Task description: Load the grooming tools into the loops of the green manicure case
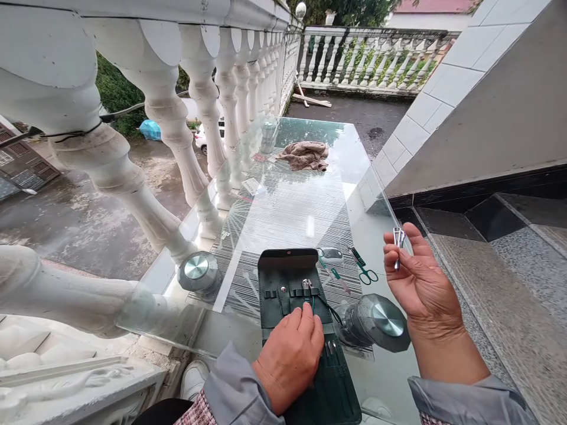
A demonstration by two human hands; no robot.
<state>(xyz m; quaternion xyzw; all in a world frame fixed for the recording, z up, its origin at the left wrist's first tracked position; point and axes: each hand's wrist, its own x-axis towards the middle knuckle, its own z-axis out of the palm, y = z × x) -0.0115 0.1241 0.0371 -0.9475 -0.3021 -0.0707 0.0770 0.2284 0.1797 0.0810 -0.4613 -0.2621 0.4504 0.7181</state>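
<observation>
A dark green manicure case (287,268) lies unfolded on the glass table. My left hand (293,354) rests over it, fingers together and curled, fingertips on the lower part of a small nail clipper (306,284) in the case's strap. Those fingers hide the clipper's lower end. Slim metal tools (330,348) sit in the lower pockets. Raised at the table's right edge, my right hand (420,283) pinches a silver nail clipper (398,242) between thumb and fingers. Beyond the case lie green-handled scissors (367,275), a nail file (340,280) and a grey oval object (331,255).
Faceted supports (383,321) show at the glass table's (305,206) near corners. A crumpled brown cloth (305,156) lies at its far end, with a small white card (251,186) nearer. White balusters (170,124) line the left; stone steps (487,265) are on the right.
</observation>
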